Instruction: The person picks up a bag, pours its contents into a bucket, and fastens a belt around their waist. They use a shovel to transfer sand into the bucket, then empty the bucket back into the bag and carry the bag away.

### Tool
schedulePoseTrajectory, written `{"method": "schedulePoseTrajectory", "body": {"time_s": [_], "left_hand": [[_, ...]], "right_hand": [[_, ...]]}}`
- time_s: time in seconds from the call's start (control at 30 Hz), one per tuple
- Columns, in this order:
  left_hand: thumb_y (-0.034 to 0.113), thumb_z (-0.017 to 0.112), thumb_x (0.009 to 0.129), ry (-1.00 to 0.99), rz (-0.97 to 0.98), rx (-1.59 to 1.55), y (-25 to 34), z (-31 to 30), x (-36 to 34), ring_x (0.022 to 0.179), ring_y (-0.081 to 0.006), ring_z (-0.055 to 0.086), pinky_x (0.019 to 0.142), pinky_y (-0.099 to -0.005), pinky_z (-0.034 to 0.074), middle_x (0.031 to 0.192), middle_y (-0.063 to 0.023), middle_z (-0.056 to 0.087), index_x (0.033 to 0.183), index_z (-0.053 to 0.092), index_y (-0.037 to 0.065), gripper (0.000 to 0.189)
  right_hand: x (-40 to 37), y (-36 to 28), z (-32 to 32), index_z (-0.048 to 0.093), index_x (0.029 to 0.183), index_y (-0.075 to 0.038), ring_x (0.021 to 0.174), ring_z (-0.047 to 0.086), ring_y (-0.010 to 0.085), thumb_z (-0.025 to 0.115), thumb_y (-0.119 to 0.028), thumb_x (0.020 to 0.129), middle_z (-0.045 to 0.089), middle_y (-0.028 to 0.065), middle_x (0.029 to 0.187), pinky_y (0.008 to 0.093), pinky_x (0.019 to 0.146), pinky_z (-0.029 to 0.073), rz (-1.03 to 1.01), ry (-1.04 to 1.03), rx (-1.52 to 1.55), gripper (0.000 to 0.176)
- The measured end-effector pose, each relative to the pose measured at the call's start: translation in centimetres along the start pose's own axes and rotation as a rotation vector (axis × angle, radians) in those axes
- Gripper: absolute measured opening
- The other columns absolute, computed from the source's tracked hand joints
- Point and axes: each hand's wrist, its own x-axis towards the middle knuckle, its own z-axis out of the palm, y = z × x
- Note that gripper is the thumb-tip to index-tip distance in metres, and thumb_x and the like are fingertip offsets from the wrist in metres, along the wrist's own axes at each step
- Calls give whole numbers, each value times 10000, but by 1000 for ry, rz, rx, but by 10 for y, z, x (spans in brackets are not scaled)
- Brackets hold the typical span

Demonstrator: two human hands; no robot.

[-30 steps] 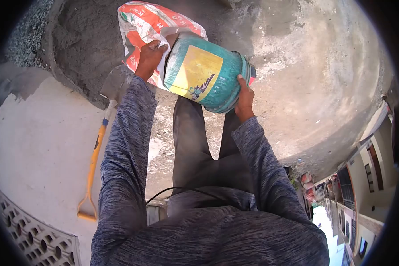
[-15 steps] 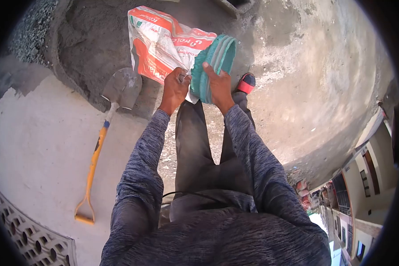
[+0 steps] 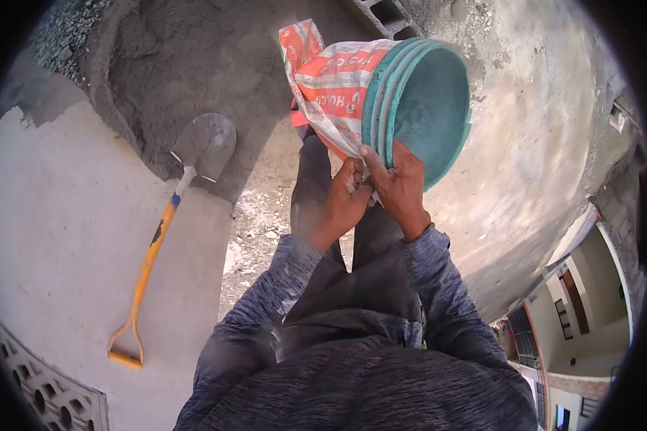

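A round teal-green plastic bucket [image 3: 431, 115] with a ribbed collar is tipped on its side in front of the person's dark trousers [image 3: 377, 248], its dusty open mouth facing right. A soft red-and-white woven cement sack [image 3: 338, 82] covers its far-left end and loosely follows its curve. The bucket should prove stiff and fairly light, since the part of its inside that shows holds no load; its dust could make it slip. The rim and ribs look the firmest grip, while the sack will probably fold and slide unless its edge is bunched.

The left hand [image 3: 343, 201] pinches the gathered sack edge at the near side of the bucket. The right hand [image 3: 402, 187], just beside it, is curled over the near rim, thumb against the sack edge.

Left of the legs is a rough strip of gravelly ground [image 3: 259, 215], then a smooth pale concrete slab [image 3: 57, 237]. A yellow-handled metal shovel [image 3: 157, 248] lies there, blade on dark grey sandy material [image 3: 187, 65]. Beyond are grey gravel [image 3: 68, 32], far left, and a hollow grey concrete block [image 3: 370, 18]. Sunlit bare ground [image 3: 528, 172] spreads right, toward a cream building [image 3: 593, 309] at near right.
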Motion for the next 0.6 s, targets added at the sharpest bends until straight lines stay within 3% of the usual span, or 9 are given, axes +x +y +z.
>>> {"method": "schedulePoseTrajectory", "body": {"time_s": [0.03,0.1,0.17,0.23,0.37,0.47,0.53,0.57,0.6], "left_hand": [[7,547,903,0,23,-58,-5,-6,9,838,-91,587,634,-250,495,982,-32,589,1125,510,53,230],[1,541,901,78,80,-1,-31,-35,44,850,-102,594,639,-255,498,1011,-41,591,1134,513,58,242],[-6,535,898,158,133,56,-40,-60,72,862,-113,601,644,-259,501,1040,-49,593,1142,516,64,254],[-8,524,897,363,-192,-92,-40,-85,86,901,-133,611,688,-274,521,1058,-49,598,1133,517,64,247],[0,506,907,370,-251,-151,-26,-112,91,949,-148,611,743,-283,527,1072,-49,594,1125,517,62,227],[42,528,919,297,-138,-105,-6,-104,84,991,-154,604,782,-291,521,1079,-48,595,1145,513,54,228],[94,557,925,188,20,-48,2,-72,67,1005,-135,582,816,-267,492,1075,-41,592,1181,504,51,265],[145,577,930,127,132,-20,-4,-57,63,1014,-106,549,865,-247,458,1086,-26,578,1186,508,50,282],[31,491,935,115,49,48,27,-26,39,998,-87,533,848,-250,441,1075,-19,575,1115,535,25,186]], "right_hand": [[12,11,12,621,923,2,711,584,250,646,-287,885,578,116,761,344,691,474,-6,-1,-3,293],[40,45,47,616,948,-9,817,586,312,635,-284,871,592,139,823,396,728,485,-556,41,-339,287],[65,51,83,611,968,-18,909,584,316,607,-277,869,602,146,871,430,750,488,-427,-61,-352,278],[91,76,120,628,979,-25,929,594,328,595,-261,861,617,150,903,440,769,490,-402,-128,-412,267],[105,73,149,642,1011,-34,930,585,362,614,-276,843,614,172,939,451,783,479,-338,-211,-430,296],[104,56,136,637,990,-10,875,607,374,619,-312,832,622,204,873,465,749,474,-293,-150,-315,342],[85,43,102,624,964,11,802,612,400,616,-323,837,612,232,791,454,713,461,-203,-4,-114,357],[71,30,79,620,990,21,838,594,419,615,-292,843,618,236,834,463,738,457,-156,1,-150,345],[53,15,54,616,1015,30,873,575,438,615,-262,849,625,240,878,471,764,452,-109,9,-185,336]]}}
